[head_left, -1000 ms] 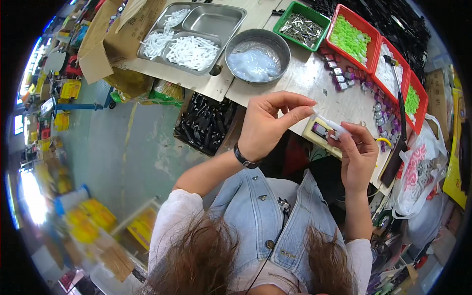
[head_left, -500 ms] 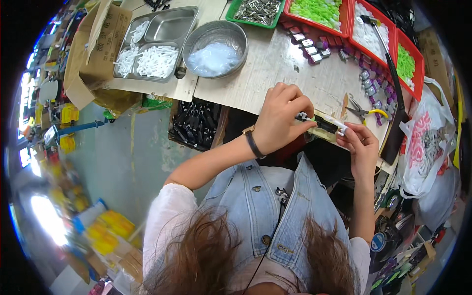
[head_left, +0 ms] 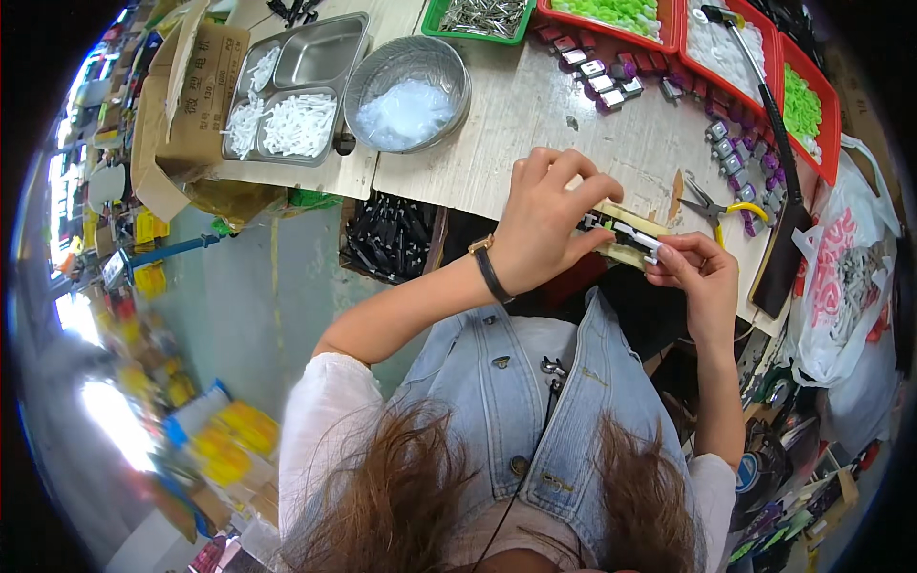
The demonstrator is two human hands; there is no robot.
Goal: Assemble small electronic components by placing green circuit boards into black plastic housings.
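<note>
At the table's front edge, my left hand [head_left: 546,224] bends over a small black plastic housing [head_left: 623,240], its thumb and fingertips closed on the housing's left end. A pale yellow block [head_left: 628,256] lies beneath the housing. From the other side, my right hand [head_left: 702,277] pinches a slim white plastic piece [head_left: 638,236] between thumb and fingers. That piece lies along the top of the housing; I cannot tell whether it is seated in it. Green and white bits show near my left fingertips, partly hidden by them.
Yellow-handled pliers [head_left: 718,207] and small motors [head_left: 731,158] lie at the right. Behind stand a metal bowl [head_left: 458,105], a steel tray [head_left: 366,48], a green tray [head_left: 430,21] of metal pins and red trays [head_left: 680,48]. Below the table is a box of black parts [head_left: 394,239].
The white piece now lies along the housing, where before it was held more at its right end. My left hand's fingers have lifted and shifted slightly. The view has moved a little.
</note>
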